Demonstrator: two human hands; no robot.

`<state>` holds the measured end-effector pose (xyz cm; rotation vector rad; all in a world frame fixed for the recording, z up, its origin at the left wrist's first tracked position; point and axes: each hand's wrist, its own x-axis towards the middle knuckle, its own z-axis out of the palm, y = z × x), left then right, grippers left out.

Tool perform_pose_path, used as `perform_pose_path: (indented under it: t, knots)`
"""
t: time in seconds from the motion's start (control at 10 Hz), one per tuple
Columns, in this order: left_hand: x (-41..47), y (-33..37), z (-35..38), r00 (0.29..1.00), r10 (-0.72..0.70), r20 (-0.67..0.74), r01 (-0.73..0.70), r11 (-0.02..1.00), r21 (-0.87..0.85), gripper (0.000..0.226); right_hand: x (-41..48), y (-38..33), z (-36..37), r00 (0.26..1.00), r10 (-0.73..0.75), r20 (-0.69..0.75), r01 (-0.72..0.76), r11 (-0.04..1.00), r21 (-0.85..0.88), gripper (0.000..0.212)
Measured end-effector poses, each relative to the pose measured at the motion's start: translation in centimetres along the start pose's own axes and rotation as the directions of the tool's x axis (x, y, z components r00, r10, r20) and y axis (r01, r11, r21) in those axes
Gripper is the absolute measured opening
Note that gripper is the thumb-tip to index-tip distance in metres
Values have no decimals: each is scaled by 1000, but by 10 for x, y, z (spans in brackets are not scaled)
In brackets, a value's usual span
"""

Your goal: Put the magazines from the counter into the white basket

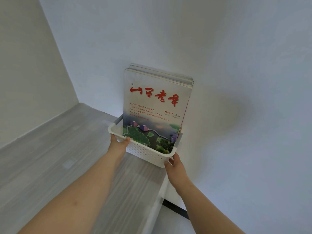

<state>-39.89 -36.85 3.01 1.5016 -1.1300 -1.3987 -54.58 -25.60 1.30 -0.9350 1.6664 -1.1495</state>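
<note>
Last step: magazines [155,102] stowed in the white basket [145,152].
Its rim, on the bench [59,157], is grasped by left hand [119,143] and right hand [175,166] fingers; only release is judged to be called for.

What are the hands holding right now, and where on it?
The white basket: left hand grips its near-left rim corner, right hand its near-right corner.

The left forearm [81,191] and the right forearm [207,203] are showing bare along their whole visible length, coming in from the near edge. The left hand [119,142] and the right hand [175,168] are showing bare too, with short, plain fingernails.
</note>
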Motion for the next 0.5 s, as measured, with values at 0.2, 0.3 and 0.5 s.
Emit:
perform_pose_path:
  t: [0.2,0.3,0.5]
  knots:
    - [0,-1,0,1000,3,8,-3,1000,-4,69,5,-3,-5,1000,2,2,-2,1000,-19,43]
    - [-2,0,-4,1000,17,-10,-16,998,54,66,3,-3,-12,1000,-3,-11,2,998,-68,43]
    - [-28,11,-27,996,75,-56,-51,936,349,43,-3,-14,-48,982,-44,-184,15,988,-154,36]
